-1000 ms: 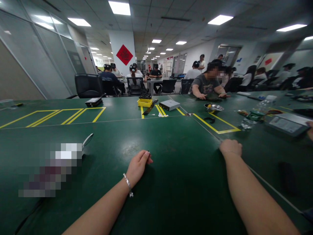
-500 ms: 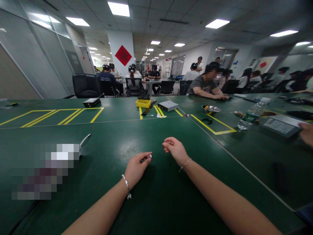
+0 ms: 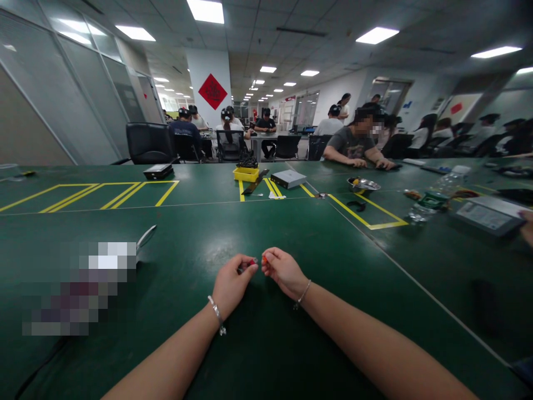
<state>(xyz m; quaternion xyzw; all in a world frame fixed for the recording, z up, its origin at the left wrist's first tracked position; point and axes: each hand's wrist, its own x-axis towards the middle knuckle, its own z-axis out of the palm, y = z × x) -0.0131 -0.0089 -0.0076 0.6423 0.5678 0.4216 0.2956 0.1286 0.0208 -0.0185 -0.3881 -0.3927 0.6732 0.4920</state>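
Observation:
Above the green table [image 3: 200, 300], my left hand [image 3: 232, 284] pinches a small red and whitish piece [image 3: 253, 262] between thumb and fingertips. Facing it, the fingers of my right hand [image 3: 286, 272] are closed on a small orange piece [image 3: 264, 259]. Only a small gap separates the two sets of fingertips. Both pieces are mostly covered by the fingers and too small for me to tell their kind.
A blurred-out object with a cable [image 3: 147, 236] lies on the left. Farther back are a yellow bin [image 3: 245, 174], a grey metal box [image 3: 288, 178], a metal bowl [image 3: 363, 184] and a plastic bottle [image 3: 435, 194]. Another person [image 3: 352, 141] sits across the table.
My right hand has moved left and slightly down, close to my left hand. An orange piece now shows in its fingers, and red now shows in my left fingertips.

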